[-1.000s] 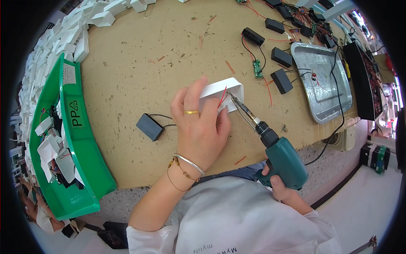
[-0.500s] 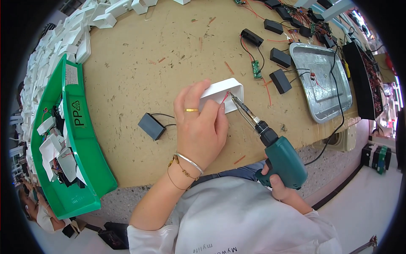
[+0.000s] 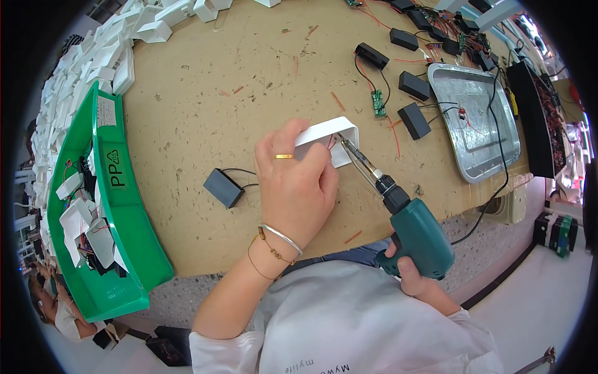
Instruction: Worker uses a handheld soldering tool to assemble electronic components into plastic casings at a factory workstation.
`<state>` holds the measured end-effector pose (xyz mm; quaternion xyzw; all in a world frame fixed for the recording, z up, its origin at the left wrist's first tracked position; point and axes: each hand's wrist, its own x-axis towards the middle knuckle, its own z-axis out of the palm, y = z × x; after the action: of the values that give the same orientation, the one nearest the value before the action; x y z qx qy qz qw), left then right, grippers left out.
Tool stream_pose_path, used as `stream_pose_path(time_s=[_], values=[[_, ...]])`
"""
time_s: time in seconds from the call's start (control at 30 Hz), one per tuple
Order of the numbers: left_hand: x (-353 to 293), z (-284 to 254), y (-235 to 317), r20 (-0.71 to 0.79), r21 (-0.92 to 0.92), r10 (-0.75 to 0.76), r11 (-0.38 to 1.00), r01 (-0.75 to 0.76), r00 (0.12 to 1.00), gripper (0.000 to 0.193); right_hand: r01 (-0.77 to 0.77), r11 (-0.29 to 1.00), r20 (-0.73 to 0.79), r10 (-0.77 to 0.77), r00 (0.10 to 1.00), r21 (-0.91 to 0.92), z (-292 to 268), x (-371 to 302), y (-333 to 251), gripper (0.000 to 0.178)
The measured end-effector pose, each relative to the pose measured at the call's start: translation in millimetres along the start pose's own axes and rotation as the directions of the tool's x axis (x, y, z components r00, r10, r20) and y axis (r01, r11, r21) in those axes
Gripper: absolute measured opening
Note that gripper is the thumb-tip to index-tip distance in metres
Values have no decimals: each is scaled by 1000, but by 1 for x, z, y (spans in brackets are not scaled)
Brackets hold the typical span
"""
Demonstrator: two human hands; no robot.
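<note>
My left hand [image 3: 296, 181] is closed round a white plastic case [image 3: 330, 127], which lies tilted on the table with its open side toward me. Thin red wires [image 3: 331, 143] show inside, close to my thumb and forefinger. My right hand [image 3: 412, 274] grips the handle of a green soldering gun [image 3: 420, 237]. Its slim metal tip reaches into the case beside the wires; whether the two touch is too small to tell. Left of my wrist lies a black box [image 3: 223, 187], its two black leads passing under my left hand.
A green bin [image 3: 134, 230] with white cases and wired parts stands left, below a heap of white cases [image 3: 93, 59]. Right are black boxes [image 3: 414, 85], a green circuit board [image 3: 378, 103] and a metal tray [image 3: 464, 168]. The gun's black cord [image 3: 483, 215] crosses the tray.
My left thumb and forefinger have shifted slightly at the red wires. The soldering tip sits a touch further into the case. Everything else looks almost the same.
</note>
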<state>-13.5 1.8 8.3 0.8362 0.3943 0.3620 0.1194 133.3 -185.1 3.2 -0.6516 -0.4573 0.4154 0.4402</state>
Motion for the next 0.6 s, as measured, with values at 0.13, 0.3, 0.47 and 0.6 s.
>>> stream_pose_path(time_s=[0.13,0.3,0.47,0.6], values=[[-1,0,0,2,1,6,1000,-6,1000,10,-18,1000,-6,19,1000,22,1,2,1,63],[-1,-1,1,11,-1,8,1000,-8,1000,11,-3,1000,-11,4,1000,25,1,2,2,63],[-3,1,-1,13,-32,-18,999,18,1000,9,-10,1000,11,10,1000,-28,-1,3,-1,63],[-3,2,-1,10,-46,-20,999,20,1000,10,74,994,-74,-68,995,75,6,9,0,50]])
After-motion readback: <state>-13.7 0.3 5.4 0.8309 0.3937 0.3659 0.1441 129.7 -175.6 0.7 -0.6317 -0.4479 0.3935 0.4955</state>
